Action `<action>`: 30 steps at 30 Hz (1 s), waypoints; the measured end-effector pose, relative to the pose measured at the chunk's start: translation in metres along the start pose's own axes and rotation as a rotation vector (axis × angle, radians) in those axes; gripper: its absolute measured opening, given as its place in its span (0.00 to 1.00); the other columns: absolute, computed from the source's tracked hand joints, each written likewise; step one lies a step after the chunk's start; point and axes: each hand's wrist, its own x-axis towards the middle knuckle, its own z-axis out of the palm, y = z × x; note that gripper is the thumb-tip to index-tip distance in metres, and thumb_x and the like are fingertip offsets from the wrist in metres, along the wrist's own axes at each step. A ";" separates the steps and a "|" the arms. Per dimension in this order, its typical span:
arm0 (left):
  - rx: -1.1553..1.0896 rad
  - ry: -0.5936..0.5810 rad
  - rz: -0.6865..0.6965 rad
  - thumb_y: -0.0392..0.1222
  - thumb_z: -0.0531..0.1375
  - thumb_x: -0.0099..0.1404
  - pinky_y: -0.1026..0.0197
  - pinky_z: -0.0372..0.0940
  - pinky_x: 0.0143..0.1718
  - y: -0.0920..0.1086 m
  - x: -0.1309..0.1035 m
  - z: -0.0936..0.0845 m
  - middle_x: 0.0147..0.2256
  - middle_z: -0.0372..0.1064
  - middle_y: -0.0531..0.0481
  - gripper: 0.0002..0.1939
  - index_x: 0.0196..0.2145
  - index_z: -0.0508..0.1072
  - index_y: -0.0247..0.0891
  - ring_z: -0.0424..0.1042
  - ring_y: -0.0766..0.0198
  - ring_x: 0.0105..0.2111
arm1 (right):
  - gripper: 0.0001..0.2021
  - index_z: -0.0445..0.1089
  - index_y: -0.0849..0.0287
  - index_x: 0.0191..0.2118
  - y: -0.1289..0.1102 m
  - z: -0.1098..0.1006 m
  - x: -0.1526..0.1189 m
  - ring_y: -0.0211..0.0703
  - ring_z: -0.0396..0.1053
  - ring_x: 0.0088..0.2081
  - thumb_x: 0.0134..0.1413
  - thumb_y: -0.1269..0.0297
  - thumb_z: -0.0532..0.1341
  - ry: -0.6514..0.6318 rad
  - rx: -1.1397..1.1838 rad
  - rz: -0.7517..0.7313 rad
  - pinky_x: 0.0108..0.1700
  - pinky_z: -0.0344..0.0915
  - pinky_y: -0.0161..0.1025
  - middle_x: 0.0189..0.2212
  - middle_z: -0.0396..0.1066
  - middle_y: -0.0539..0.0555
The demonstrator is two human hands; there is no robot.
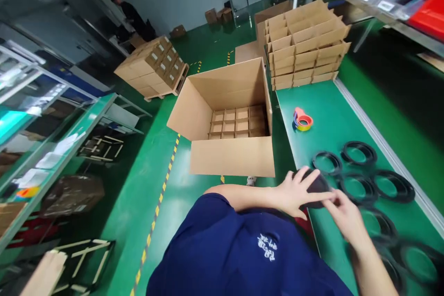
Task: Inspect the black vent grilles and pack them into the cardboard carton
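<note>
Over the near edge of the green worktable, my left hand (298, 193) spreads its fingers across a dark round part (317, 188), with the thumb low at its side. My right hand (345, 212) pinches the right edge of the same part between thumb and fingers. Motion blurs the part, and the left hand covers much of it, so I cannot tell if its middle is hollow. Just beyond lie several black rings (357, 187) flat on the green worktable (321, 101). Closest to the hands is a smaller black ring (327, 163).
An open cardboard box (232, 157) with a divider grid (236, 122) stands left of the table. Stacked cardboard dividers (305, 51) occupy the table's far end, before a tape dispenser (302, 119). Loaded shelving (367, 0) overhangs at right. A person (135, 18) stands behind palletised cartons (152, 67).
</note>
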 end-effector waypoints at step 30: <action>-0.157 0.204 -1.463 0.52 0.59 0.72 0.34 0.47 0.69 -0.725 -0.144 -0.072 0.74 0.41 0.33 0.36 0.71 0.54 0.41 0.42 0.40 0.73 | 0.23 0.70 0.35 0.61 0.023 0.294 0.231 0.57 0.74 0.52 0.60 0.52 0.63 -0.394 -0.710 -0.517 0.59 0.61 0.58 0.52 0.77 0.50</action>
